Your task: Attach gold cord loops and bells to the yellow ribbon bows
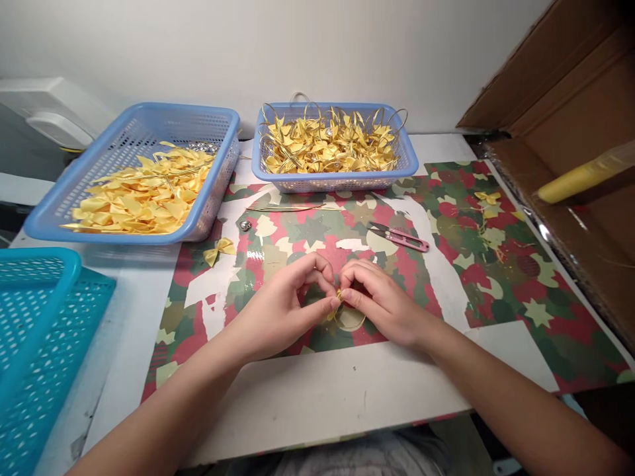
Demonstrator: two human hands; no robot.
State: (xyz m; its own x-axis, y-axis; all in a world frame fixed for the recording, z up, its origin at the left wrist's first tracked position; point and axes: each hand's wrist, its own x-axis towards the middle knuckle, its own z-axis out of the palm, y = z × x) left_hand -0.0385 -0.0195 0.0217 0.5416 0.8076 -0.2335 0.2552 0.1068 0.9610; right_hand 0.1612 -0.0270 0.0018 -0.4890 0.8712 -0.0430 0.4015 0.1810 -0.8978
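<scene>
My left hand (290, 307) and my right hand (387, 301) meet over the patterned sheet, fingertips pinched together. Between them is a small yellow ribbon bow (331, 317), mostly hidden by the left fingers. A thin gold cord (350, 329) hangs in a loop below the right fingertips. Exactly how cord and bow join is too small to make out. To the left lie a loose yellow bow (211, 256) and a small silver bell (245, 225). Beyond my hands are a few straight gold cords (292, 209) and pink-handled thread snips (415, 243).
A blue basket (231, 125) at back left holds yellow bows and silver bells. Another blue basket (337, 177) at the back is full of bows with gold loops. A teal basket (74, 317) stands near left. At right are a cardboard box (555, 92) and another bow (487, 198).
</scene>
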